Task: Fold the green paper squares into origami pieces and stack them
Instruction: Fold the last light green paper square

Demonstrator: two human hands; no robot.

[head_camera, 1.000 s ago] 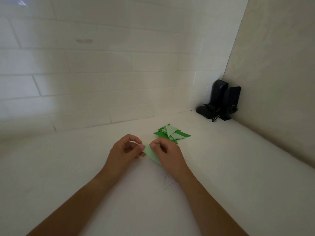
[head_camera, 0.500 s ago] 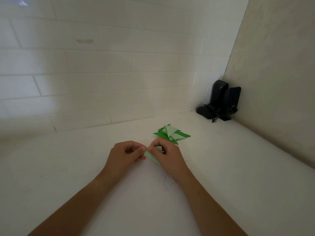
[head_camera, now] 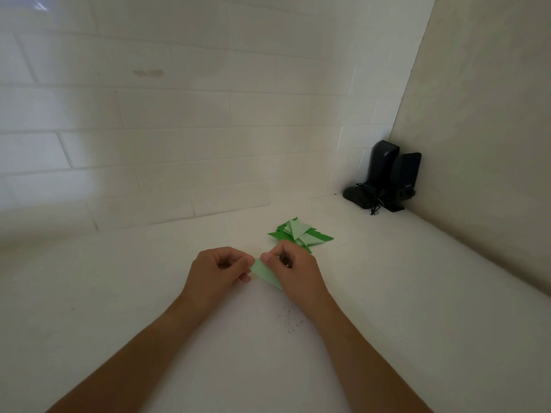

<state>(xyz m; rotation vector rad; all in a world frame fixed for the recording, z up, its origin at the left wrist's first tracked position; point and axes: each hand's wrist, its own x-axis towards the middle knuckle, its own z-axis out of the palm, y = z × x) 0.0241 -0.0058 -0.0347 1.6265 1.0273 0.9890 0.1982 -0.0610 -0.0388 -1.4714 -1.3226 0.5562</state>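
Both hands meet over the middle of the white table (head_camera: 387,293), pinching one light green paper (head_camera: 264,273) between them. The left hand (head_camera: 216,271) curls its fingers round the paper's left end, and the right hand (head_camera: 293,271) pinches its right side with thumb and fingers. Just beyond the right hand, farther and slightly right, lies the pile of folded green pieces (head_camera: 299,234). Two black speakers (head_camera: 387,177) stand in the far right corner against the walls.

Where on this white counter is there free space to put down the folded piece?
Bare counter lies left of the left hand, and more between the green stack and the right wall. It is crowded at the black speakers in the corner, and where the right hand meets the stack.
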